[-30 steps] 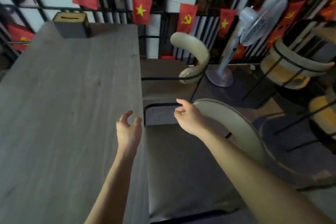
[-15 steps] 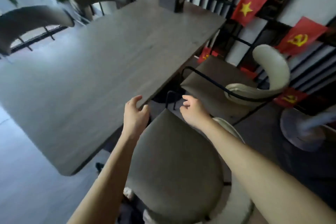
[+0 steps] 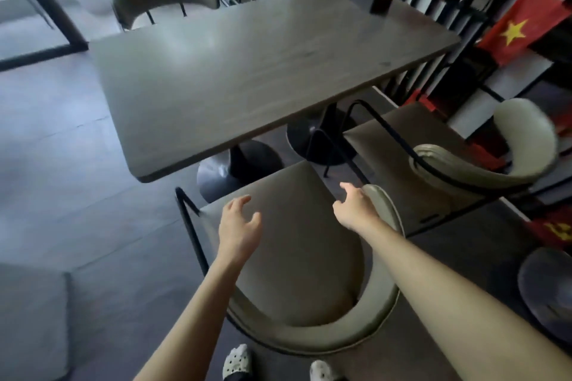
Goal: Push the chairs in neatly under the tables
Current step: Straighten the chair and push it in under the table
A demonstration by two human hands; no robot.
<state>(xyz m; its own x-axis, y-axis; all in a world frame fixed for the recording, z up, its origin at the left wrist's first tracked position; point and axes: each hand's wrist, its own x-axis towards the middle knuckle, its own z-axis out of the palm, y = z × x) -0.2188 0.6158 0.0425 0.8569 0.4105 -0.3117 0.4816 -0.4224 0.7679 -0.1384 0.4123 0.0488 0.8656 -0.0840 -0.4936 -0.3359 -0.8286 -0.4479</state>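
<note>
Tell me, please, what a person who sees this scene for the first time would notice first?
First, the two bare hands: the left hand hovers open over the seat of the near chair, and the right hand reaches to its curved backrest. Beyond them stands the long grey table, with the chair pulled out from under its edge. On the right, red flags hang on a black railing.

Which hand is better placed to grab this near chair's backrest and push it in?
Right. The right hand is already at the near chair's curved backrest, fingers open. The left hand hovers open over the seat, away from the rim.
</note>
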